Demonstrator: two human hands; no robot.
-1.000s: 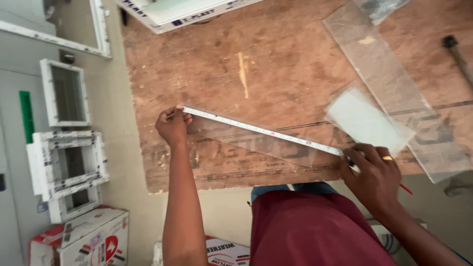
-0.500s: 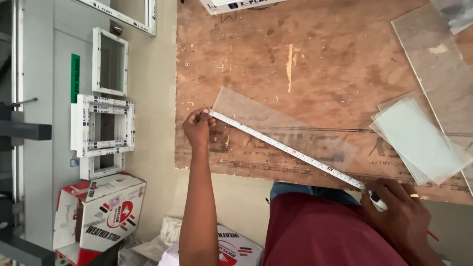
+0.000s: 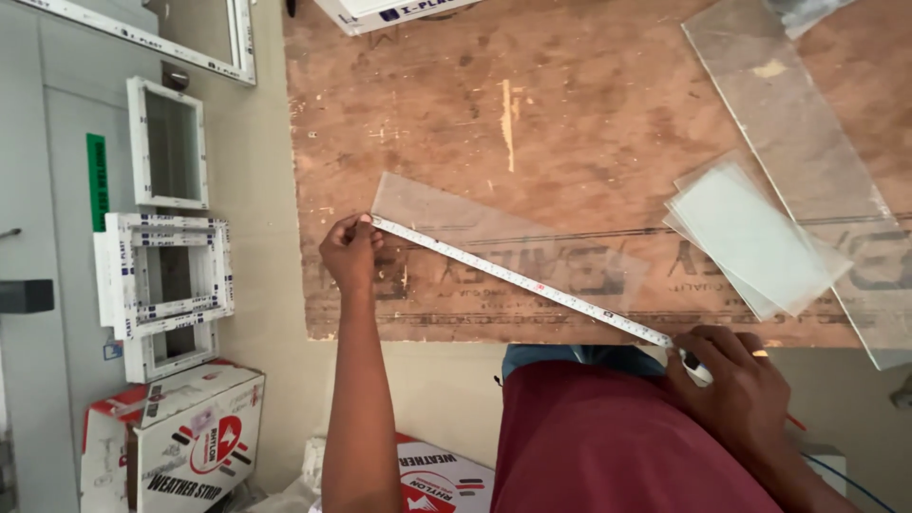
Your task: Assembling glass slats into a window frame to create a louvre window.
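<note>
Left hand [image 3: 350, 253] pins our tape measure [image 3: 518, 279] at the clear glass strip's [image 3: 503, 242] corner, right hand [image 3: 736, 380] grasping its case; brittle, sharp-edged, we judge.

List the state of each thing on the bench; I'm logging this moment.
Tape measure: pulled out, stretched across the glass strip.
Glass strip: flat on the board.
Left hand: pinning the tape's end.
Right hand: gripping the tape's case.
Stacked glass panes: lying untouched.
</note>
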